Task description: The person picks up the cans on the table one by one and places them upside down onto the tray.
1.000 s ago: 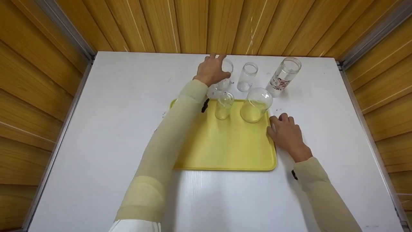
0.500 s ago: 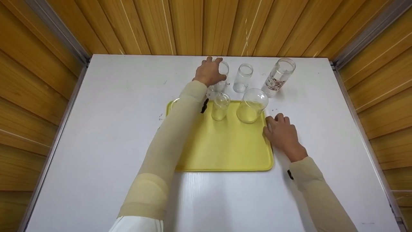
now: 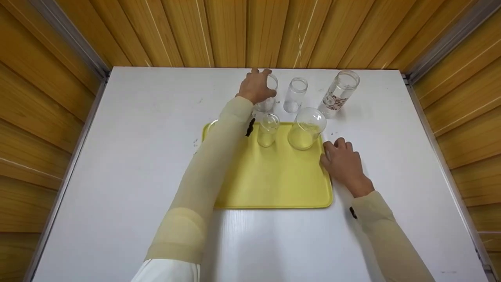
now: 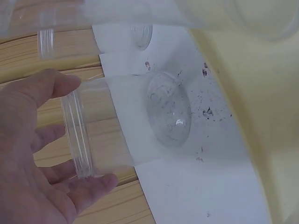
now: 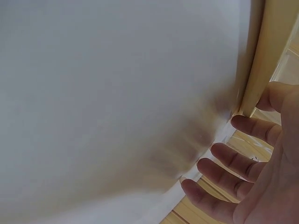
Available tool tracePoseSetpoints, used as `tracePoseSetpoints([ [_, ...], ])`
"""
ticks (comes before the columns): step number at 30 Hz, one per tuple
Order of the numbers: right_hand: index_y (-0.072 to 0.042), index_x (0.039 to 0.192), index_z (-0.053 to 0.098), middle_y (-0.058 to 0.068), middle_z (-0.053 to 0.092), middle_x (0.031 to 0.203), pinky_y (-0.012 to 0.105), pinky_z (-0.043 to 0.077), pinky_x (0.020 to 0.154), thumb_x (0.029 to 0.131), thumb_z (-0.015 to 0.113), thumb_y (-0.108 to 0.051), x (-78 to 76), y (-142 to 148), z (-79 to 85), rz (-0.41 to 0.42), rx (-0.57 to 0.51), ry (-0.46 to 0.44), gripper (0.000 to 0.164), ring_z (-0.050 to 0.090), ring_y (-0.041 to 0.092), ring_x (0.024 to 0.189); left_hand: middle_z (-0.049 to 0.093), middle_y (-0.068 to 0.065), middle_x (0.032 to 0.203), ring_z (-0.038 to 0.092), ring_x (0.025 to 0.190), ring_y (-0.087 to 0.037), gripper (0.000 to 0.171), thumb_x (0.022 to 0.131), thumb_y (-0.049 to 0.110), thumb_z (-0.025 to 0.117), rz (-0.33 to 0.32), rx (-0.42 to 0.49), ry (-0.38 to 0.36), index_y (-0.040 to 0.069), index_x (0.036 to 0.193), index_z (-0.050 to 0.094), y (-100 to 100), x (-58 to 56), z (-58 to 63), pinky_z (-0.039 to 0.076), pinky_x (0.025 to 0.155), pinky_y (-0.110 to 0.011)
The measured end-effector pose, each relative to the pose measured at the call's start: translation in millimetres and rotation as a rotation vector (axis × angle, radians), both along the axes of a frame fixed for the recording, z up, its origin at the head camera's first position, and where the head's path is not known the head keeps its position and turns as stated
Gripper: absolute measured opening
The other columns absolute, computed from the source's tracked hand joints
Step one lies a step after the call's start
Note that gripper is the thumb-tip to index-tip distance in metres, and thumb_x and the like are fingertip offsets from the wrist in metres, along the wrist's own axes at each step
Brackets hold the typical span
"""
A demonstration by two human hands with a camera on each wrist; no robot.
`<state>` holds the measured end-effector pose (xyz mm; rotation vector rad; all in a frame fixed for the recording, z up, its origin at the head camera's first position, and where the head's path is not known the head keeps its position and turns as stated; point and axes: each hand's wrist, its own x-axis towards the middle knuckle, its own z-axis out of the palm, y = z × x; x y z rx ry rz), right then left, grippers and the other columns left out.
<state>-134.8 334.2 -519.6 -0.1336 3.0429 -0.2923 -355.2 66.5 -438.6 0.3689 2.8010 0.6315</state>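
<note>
My left hand (image 3: 256, 87) reaches past the yellow tray (image 3: 274, 180) to a clear jar (image 3: 271, 102) standing on the white table behind it. In the left wrist view, my thumb and fingers grip that jar (image 4: 112, 126) around its ridged mouth, and its base rests on the table. At the tray's right edge is my right hand (image 3: 344, 162). The right wrist view has its thumb and index finger pinching the tray's rim (image 5: 266, 56), the other fingers curling loosely beside it. A narrow clear jar (image 3: 268, 131) and a wide clear jar (image 3: 306, 129) stand on the tray.
Behind the tray stand another clear jar (image 3: 295, 95) and a tall jar with a brown printed pattern (image 3: 338, 94). A clear rim (image 3: 211, 124) shows at the tray's far left corner, mostly hidden by my left sleeve. Dark specks dot the table. Wooden panels (image 3: 227, 31) enclose it.
The view has shifted slightly between the first frame and now. My left hand stays at the jar's mouth and my right hand stays at the tray's edge; no object has visibly moved.
</note>
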Motion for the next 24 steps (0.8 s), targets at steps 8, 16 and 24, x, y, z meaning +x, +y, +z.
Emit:
tracePoseSetpoints([
  [8, 0.0, 0.138, 0.058, 0.031, 0.049, 0.127, 0.068, 0.049, 0.078, 0.107, 0.048, -0.027, -1.4, -0.3, -0.5, -0.005, -0.008, -0.026, 0.043, 0.049, 0.05, 0.11, 0.035, -0.013, 0.166, 0.045, 0.145, -0.028, 0.08, 0.097, 0.043, 0.075, 0.059, 0.057, -0.026, 0.029, 0.166, 0.039, -8.9, 2.1, 5.0, 0.047, 0.112, -0.043],
  [16, 0.002, 0.14, 0.057, 0.031, 0.049, 0.127, 0.068, 0.049, 0.077, 0.107, 0.049, -0.027, -1.7, 0.1, 1.0, 0.002, -0.012, -0.03, 0.044, 0.049, 0.051, 0.11, 0.026, -0.017, 0.17, 0.039, 0.15, -0.031, 0.075, 0.096, 0.043, 0.075, 0.072, 0.162, 0.002, 0.031, 0.163, 0.044, -22.0, 8.8, 18.4, 0.043, 0.115, -0.044],
  [24, 0.003, 0.141, 0.056, 0.032, 0.047, 0.129, 0.069, 0.048, 0.078, 0.107, 0.048, -0.028, -1.4, 0.8, 0.6, -0.003, -0.018, -0.037, 0.046, 0.047, 0.052, 0.111, 0.034, -0.018, 0.165, 0.044, 0.142, -0.028, 0.074, 0.093, 0.042, 0.077, 0.078, 0.327, -0.008, 0.028, 0.159, 0.047, -37.6, 21.8, 22.9, 0.046, 0.111, -0.044],
])
